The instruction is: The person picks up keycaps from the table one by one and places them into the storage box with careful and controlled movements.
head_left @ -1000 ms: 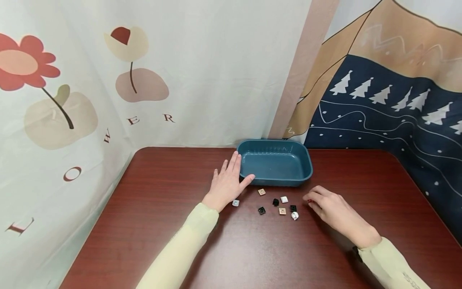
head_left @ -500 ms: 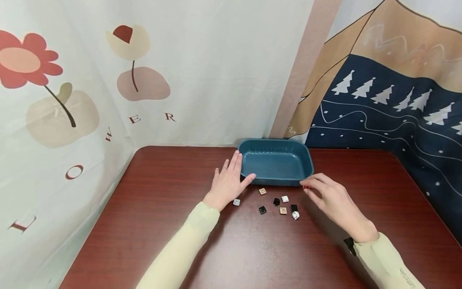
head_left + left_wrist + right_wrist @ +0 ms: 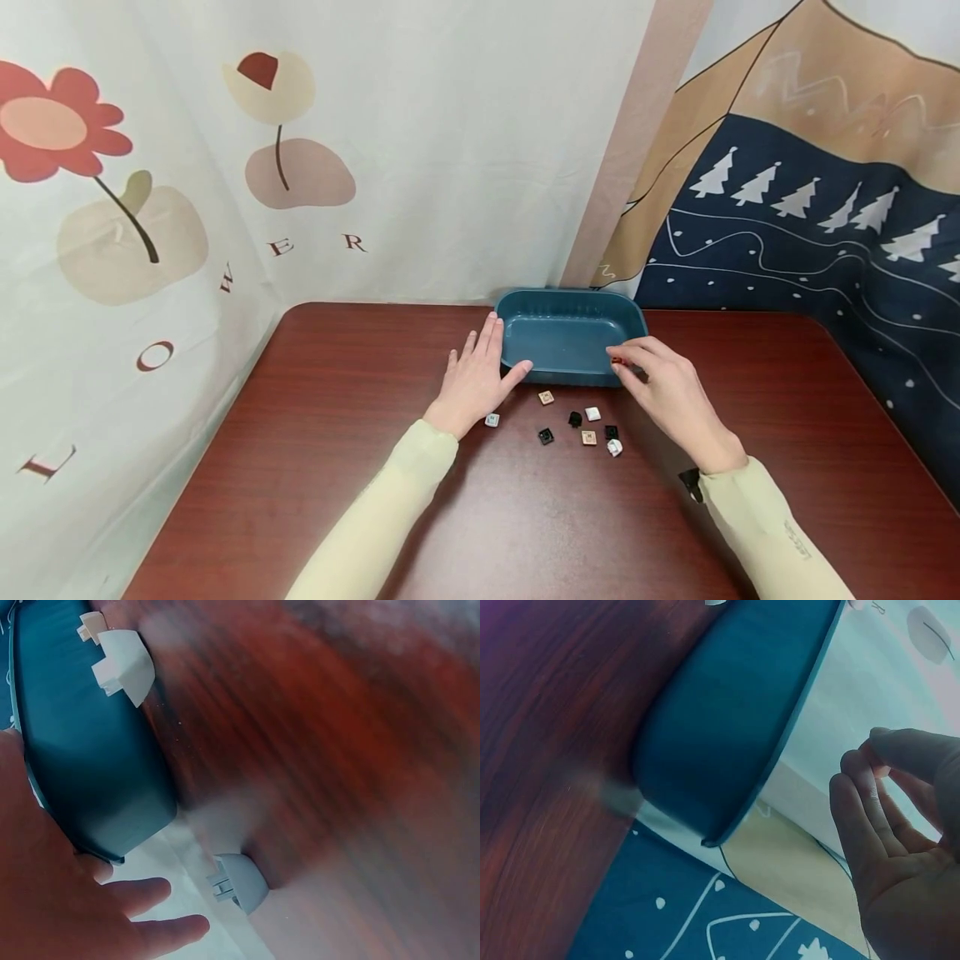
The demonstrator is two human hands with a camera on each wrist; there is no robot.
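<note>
A teal plastic bin (image 3: 572, 379) stands at the back of the table. My left hand (image 3: 474, 379) lies at its left end with the fingers straight, touching the rim. Above the bin's front right corner, my right hand (image 3: 663, 387) pinches a small red keycap (image 3: 618, 361) between thumb and fingertips. Most of that keycap is hidden by the fingers. Loose keycaps lie in front of the bin: a beige keycap (image 3: 546, 398), a white keycap (image 3: 592, 413), a black keycap (image 3: 546, 436) and others. A pale grey keycap (image 3: 244, 881) shows near my left hand in the left wrist view.
The dark red wooden table (image 3: 337, 400) extends left, right and in front of the keycaps. A white flower-print curtain (image 3: 450, 150) hangs behind it, and a navy tree-print cloth (image 3: 787, 242) hangs at the right.
My right hand has lifted the red keycap from the table's right side, moving up and left until it is over the bin's front right corner. The left hand stays put.
</note>
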